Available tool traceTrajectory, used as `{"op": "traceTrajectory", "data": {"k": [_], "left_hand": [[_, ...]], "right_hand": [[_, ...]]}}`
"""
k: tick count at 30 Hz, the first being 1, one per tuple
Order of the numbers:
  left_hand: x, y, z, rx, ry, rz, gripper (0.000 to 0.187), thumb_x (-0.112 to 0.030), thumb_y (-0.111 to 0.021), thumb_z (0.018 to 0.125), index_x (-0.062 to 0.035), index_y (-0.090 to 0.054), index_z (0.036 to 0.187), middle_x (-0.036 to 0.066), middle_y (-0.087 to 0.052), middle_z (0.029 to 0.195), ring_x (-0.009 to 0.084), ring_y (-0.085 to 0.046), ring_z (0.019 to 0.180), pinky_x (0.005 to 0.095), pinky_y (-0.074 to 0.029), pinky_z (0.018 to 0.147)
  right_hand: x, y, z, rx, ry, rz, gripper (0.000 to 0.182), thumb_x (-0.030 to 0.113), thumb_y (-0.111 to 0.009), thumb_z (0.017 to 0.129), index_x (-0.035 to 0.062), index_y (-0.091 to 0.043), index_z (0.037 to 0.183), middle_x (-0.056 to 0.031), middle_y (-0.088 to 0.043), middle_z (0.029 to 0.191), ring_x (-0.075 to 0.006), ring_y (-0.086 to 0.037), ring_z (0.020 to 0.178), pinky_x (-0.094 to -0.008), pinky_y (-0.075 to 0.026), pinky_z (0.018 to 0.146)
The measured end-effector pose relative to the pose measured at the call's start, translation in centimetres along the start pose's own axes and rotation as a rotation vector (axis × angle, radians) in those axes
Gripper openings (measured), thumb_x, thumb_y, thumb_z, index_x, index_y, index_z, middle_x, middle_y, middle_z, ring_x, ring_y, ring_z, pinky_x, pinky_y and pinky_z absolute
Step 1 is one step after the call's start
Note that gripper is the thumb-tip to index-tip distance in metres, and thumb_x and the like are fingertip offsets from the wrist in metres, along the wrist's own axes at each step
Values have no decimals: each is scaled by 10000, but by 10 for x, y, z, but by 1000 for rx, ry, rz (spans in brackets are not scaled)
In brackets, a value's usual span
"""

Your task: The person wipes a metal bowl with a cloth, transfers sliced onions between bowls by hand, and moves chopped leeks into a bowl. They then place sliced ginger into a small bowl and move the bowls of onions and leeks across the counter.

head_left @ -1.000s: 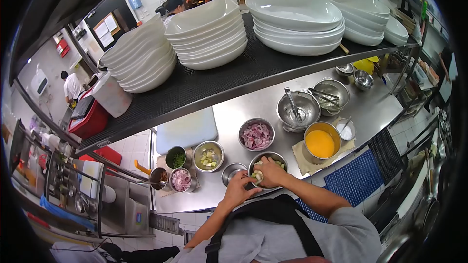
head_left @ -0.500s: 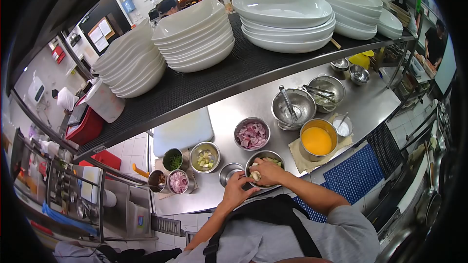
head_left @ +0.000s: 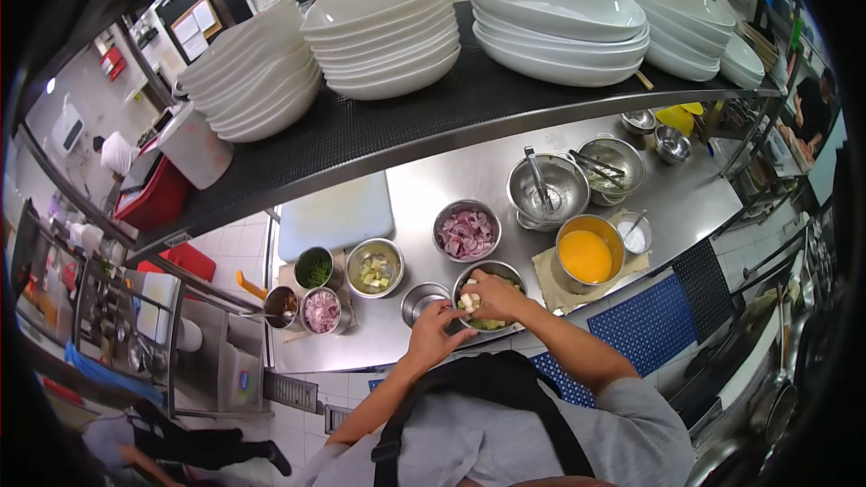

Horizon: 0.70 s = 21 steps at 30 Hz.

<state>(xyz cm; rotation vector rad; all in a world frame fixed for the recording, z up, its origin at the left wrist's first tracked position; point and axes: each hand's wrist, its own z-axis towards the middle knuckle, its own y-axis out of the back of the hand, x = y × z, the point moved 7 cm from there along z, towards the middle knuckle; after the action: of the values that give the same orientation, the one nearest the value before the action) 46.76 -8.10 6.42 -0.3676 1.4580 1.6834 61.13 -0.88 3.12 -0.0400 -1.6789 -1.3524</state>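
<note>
My right hand point(head_left: 496, 298) reaches into a metal bowl point(head_left: 488, 264), its fingers closed round pale cut chunks point(head_left: 469, 298). Green-edged pieces lie under and beside that hand. At the bowl's left rim is my left hand point(head_left: 437, 334), thumb and fingers apart, fingertips right at the metal. A smaller metal bowl point(head_left: 420, 300) stands just left of it. Behind the bowl sits another metal bowl point(head_left: 437, 233) full of sliced red onion point(head_left: 467, 234).
Leftward are a bowl of pale yellow chunks point(head_left: 374, 272), a pot of chopped greens point(head_left: 313, 268), diced onion point(head_left: 321, 311) and a white cutting board point(head_left: 334, 216). Rightward stands a pot of orange liquid point(head_left: 585, 257). An overhead shelf point(head_left: 388, 140) carries stacked white dishes. A person walks at lower left.
The view has shifted slightly, so the shelf sits higher. My right hand stays in the bowl, with more pale chunks showing at its fingers. A walking person has come further into view at lower left.
</note>
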Motion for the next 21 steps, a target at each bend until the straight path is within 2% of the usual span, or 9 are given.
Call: {"op": "traceTrajectory", "data": {"k": [2, 6, 7, 10, 11, 12, 15, 18, 21], "left_hand": [[-3, 1, 0, -8, -2, 11, 438, -305, -909, 716, -96, -754, 1068, 173, -642, 1136, 351, -641, 1052, 421, -530, 888], [6, 2, -3, -13, -9, -58, 460, -280, -907, 704, -68, -729, 1072, 167, -634, 1107, 367, -628, 1052, 422, -527, 880], [12, 3, -3, -32, -55, -84, 468, -275, -907, 705, -52, -722, 1073, 169, -634, 1116, 369, -628, 1054, 422, -528, 882], [13, 43, -4, -270, -99, 41, 626, -322, -920, 683, -64, -684, 1203, 205, -616, 1241, 406, -595, 1160, 470, -487, 983], [23, 51, -5, -278, -25, 74, 719, -353, -931, 658, -79, -654, 1263, 220, -584, 1299, 418, -562, 1210, 488, -462, 1019], [32, 60, -6, -294, 33, 109, 813, -384, -942, 633, -94, -624, 1323, 236, -552, 1358, 429, -529, 1259, 505, -438, 1054], [44, 58, -8, -144, 156, 173, 1075, -412, -968, 590, -134, -470, 1501, 251, -401, 1517, 432, -408, 1389, 517, -387, 1131], [49, 29, -13, 16, 178, 205, 1148, -445, -968, 566, -150, -424, 1534, 266, -327, 1549, 447, -353, 1416, 575, -355, 1122], [52, 21, -17, 25, 180, 189, 1198, -416, -967, 566, -145, -363, 1565, 245, -318, 1555, 444, -341, 1415, 582, -344, 1126]], "right_hand": [[2, 2, 2, 60, -28, -32, 388, 272, -818, 724, 159, -723, 1082, -176, -591, 1133, -397, -624, 1049, -482, -513, 891], [-24, -11, 3, -101, 110, -93, 427, 238, -813, 670, 130, -725, 1073, -172, -591, 1120, -385, -591, 1112, -472, -489, 946], [-18, -1, 3, -54, 59, -56, 428, 221, -816, 659, 111, -718, 1060, -174, -587, 1086, -391, -585, 1094, -471, -482, 940], [-22, 12, 1, -106, -32, 29, 364, 208, -811, 666, 71, -683, 979, -164, -614, 1048, -377, -621, 999, -454, -508, 880], [-14, 20, 1, -127, 63, -10, 356, 174, -805, 673, 61, -692, 991, -153, -621, 1035, -373, -627, 991, -438, -514, 868], [-4, 32, -4, -150, -16, 117, 330, 145, -791, 690, 57, -715, 999, -145, -636, 1029, -361, -637, 999, -415, -514, 879], [-5, 31, -7, -140, -83, 200, 312, 153, -791, 716, 66, -745, 1011, -120, -660, 1034, -314, -655, 1004, -379, -511, 896], [-9, 24, -6, -138, -143, 284, 305, 161, -794, 735, 71, -755, 1024, -106, -681, 1042, -279, -667, 1000, -360, -510, 905], [-18, 17, -7, -185, -159, 331, 300, 162, -797, 747, 65, -758, 1029, -102, -702, 1032, -247, -677, 980, -349, -513, 896]]}}
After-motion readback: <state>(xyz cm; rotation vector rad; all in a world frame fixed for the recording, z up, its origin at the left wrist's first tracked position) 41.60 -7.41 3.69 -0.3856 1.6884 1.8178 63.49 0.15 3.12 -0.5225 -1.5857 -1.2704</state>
